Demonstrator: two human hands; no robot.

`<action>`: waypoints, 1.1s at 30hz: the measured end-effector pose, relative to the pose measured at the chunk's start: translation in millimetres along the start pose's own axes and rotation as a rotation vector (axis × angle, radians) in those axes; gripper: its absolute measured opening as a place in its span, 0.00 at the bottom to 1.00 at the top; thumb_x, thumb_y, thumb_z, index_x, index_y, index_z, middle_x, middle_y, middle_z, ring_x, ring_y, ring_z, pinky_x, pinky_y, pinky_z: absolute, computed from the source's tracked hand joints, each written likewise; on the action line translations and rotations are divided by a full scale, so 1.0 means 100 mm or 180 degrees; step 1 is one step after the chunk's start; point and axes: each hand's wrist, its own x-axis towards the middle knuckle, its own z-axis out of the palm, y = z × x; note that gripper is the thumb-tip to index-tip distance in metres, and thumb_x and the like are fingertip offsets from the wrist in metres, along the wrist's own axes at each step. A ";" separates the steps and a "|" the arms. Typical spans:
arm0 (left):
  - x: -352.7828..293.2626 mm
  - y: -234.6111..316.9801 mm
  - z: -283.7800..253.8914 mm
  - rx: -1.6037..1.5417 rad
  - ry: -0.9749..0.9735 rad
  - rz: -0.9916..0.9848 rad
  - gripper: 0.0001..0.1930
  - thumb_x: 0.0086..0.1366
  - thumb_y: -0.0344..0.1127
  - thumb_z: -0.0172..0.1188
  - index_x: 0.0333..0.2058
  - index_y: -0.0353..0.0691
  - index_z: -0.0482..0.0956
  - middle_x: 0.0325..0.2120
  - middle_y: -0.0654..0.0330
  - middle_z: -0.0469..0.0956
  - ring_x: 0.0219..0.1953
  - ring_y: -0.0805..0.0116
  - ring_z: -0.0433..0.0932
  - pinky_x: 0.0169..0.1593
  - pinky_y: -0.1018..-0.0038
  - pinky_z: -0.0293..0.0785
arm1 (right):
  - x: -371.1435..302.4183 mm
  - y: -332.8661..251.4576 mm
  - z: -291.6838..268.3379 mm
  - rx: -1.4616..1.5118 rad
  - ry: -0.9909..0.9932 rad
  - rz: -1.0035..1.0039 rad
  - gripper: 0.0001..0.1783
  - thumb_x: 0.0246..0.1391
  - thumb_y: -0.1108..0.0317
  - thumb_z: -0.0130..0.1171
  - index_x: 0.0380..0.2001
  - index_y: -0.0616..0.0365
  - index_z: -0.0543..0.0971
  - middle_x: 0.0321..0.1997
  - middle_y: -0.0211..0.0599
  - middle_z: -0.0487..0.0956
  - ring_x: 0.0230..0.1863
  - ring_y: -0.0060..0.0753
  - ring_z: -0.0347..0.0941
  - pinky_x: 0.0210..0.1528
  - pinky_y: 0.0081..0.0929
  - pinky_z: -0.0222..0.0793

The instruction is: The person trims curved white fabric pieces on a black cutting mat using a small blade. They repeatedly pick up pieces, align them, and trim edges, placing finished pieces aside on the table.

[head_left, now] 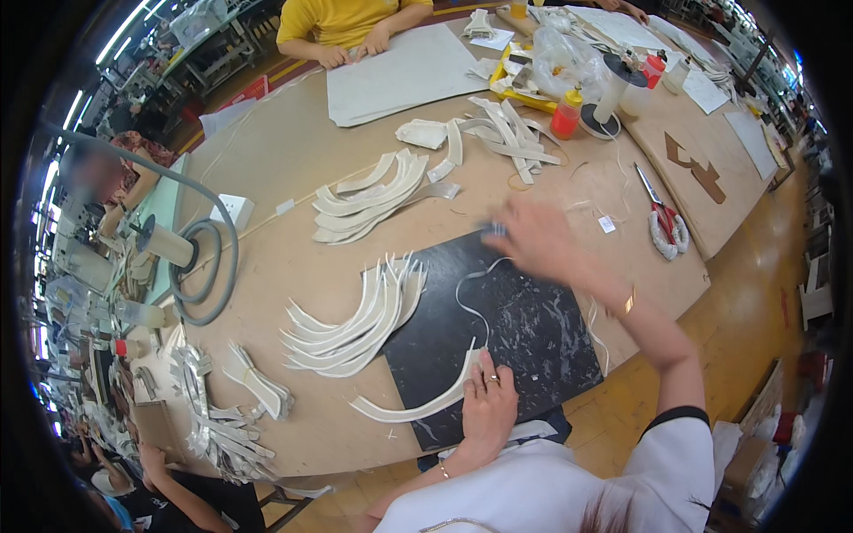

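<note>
My left hand (489, 407) is closed over the right end of a curved white strip (418, 412), pressing it against a black board (546, 342). A thin white cord (472, 302) runs from that end across the board toward my right hand (538, 238). That hand is raised over the board's far edge and smeared by motion; a small dark blue thing (491, 230) shows at its fingertips, its kind unclear. Left of the held strip, a fanned stack of similar curved strips (360, 329) overlaps the board's edge, with thin ends sticking up.
More curved strips (378, 200) lie farther back. Red-handled scissors (662, 218) rest at right, near a bottle of red liquid (566, 115) and a cord spool (609, 98). Bundled strips (258, 382) and a grey hose (233, 258) are at left. A person in yellow (342, 27) sits opposite.
</note>
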 end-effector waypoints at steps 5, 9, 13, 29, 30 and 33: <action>-0.01 -0.02 0.01 0.0031 -0.0218 0.0066 0.15 0.55 0.37 0.62 0.40 0.34 0.75 0.55 0.36 0.74 0.50 0.49 0.81 0.52 0.62 0.74 | -1.11 -0.46 0.14 0.0381 -0.0037 -0.0588 0.21 0.56 0.62 0.60 0.53 0.55 0.78 0.39 0.33 0.74 0.38 0.33 0.72 0.38 0.31 0.65; -0.01 -0.02 -0.01 0.0092 -0.0185 0.0129 0.13 0.57 0.35 0.60 0.39 0.35 0.76 0.53 0.35 0.75 0.49 0.50 0.82 0.52 0.63 0.75 | -1.28 -0.53 0.22 0.0258 0.0204 -0.0475 0.23 0.52 0.69 0.57 0.54 0.55 0.78 0.38 0.30 0.74 0.38 0.30 0.71 0.36 0.29 0.63; 0.01 -0.03 -0.04 0.0001 -0.0145 0.0120 0.09 0.63 0.32 0.54 0.39 0.35 0.76 0.52 0.35 0.76 0.48 0.50 0.83 0.51 0.64 0.75 | -1.16 -0.59 0.28 0.0214 0.0216 -0.0758 0.24 0.50 0.70 0.57 0.54 0.55 0.78 0.39 0.29 0.74 0.39 0.29 0.71 0.36 0.26 0.63; -0.02 -0.02 -0.05 0.0043 -0.0279 0.0078 0.10 0.63 0.33 0.54 0.41 0.35 0.76 0.53 0.36 0.75 0.50 0.50 0.82 0.53 0.63 0.73 | -1.07 -0.60 0.24 0.0152 0.0128 -0.0991 0.22 0.51 0.69 0.56 0.51 0.51 0.80 0.36 0.26 0.73 0.38 0.27 0.70 0.36 0.25 0.61; -0.02 -0.02 -0.05 0.0048 -0.0239 0.0085 0.10 0.63 0.33 0.54 0.41 0.35 0.76 0.53 0.37 0.75 0.50 0.50 0.82 0.53 0.64 0.73 | -1.06 -0.60 0.25 0.0163 0.0126 -0.1016 0.21 0.51 0.68 0.56 0.51 0.50 0.81 0.36 0.25 0.73 0.38 0.27 0.70 0.36 0.26 0.61; -0.02 -0.01 -0.06 0.0079 -0.0235 0.0070 0.10 0.63 0.33 0.54 0.41 0.35 0.76 0.53 0.37 0.75 0.49 0.51 0.82 0.53 0.64 0.73 | -1.03 -0.57 0.23 0.0007 0.0110 -0.1168 0.21 0.51 0.67 0.57 0.50 0.48 0.81 0.35 0.25 0.73 0.37 0.26 0.69 0.35 0.26 0.61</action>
